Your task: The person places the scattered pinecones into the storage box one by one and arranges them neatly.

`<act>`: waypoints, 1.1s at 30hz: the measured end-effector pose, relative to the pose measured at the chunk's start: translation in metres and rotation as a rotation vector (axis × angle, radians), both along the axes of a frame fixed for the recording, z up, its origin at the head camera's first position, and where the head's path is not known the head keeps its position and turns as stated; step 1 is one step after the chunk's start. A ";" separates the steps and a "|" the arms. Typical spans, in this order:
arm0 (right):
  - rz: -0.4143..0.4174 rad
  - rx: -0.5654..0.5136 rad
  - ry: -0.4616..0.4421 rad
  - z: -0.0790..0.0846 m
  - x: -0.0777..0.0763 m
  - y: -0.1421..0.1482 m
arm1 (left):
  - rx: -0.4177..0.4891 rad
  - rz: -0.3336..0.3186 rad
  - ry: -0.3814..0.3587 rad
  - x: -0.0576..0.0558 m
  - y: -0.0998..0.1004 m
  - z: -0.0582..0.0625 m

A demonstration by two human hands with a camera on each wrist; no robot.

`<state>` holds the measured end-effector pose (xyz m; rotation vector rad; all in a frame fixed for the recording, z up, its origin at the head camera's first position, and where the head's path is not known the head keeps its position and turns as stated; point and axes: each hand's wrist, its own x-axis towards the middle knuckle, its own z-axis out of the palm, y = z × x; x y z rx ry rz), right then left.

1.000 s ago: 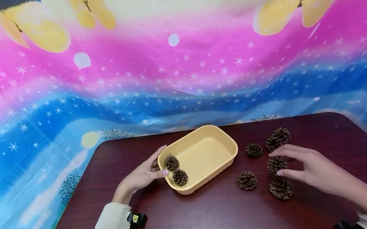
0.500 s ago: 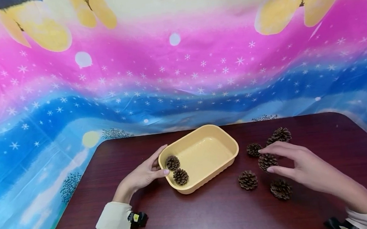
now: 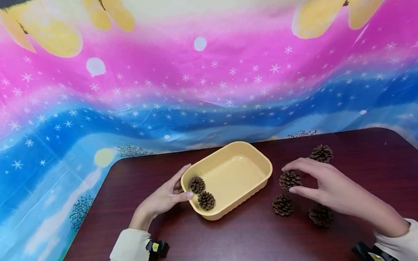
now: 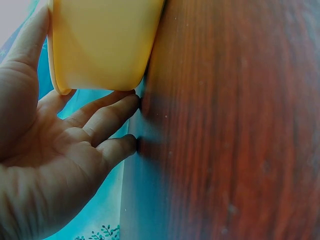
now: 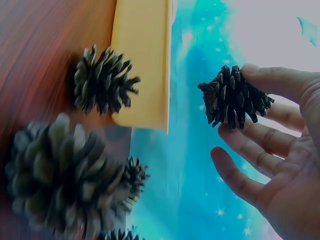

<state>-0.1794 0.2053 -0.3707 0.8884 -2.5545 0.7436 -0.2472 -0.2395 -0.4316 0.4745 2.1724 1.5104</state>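
My left hand (image 3: 163, 200) grips the near-left end of a yellow plastic tub (image 3: 239, 173), thumb over the rim and fingers outside. In the left wrist view, the fingertips of that hand (image 4: 65, 145) reach the table beside the tub's wall (image 4: 105, 45). Two pine cones, one (image 3: 197, 184) behind the other (image 3: 206, 201), lie in the tub's left end. To the right of the tub, my right hand (image 3: 331, 184) pinches a pine cone (image 3: 290, 180) between thumb and fingers. The right wrist view shows this pine cone (image 5: 232, 97) held up off the table.
Loose pine cones lie right of the tub: one (image 3: 282, 205) in front of the held cone, one (image 3: 320, 215) under the right hand, one (image 3: 321, 153) farther back. Others are partly hidden by the hand. A printed cloth (image 3: 206, 86) hangs behind the dark wooden table (image 3: 231, 246).
My right hand has taken hold of a pine cone among the loose ones, lifted it and carried it left towards the tub. The left hand and the tub have stayed put.
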 end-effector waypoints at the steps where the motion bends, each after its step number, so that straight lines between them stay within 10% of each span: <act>1: 0.000 0.003 -0.007 0.001 0.000 -0.003 | -0.003 0.003 0.000 0.000 0.000 0.000; 33: 0.098 -0.117 -0.097 0.004 -0.016 -0.072 | 0.001 -0.001 -0.001 -0.001 -0.001 -0.002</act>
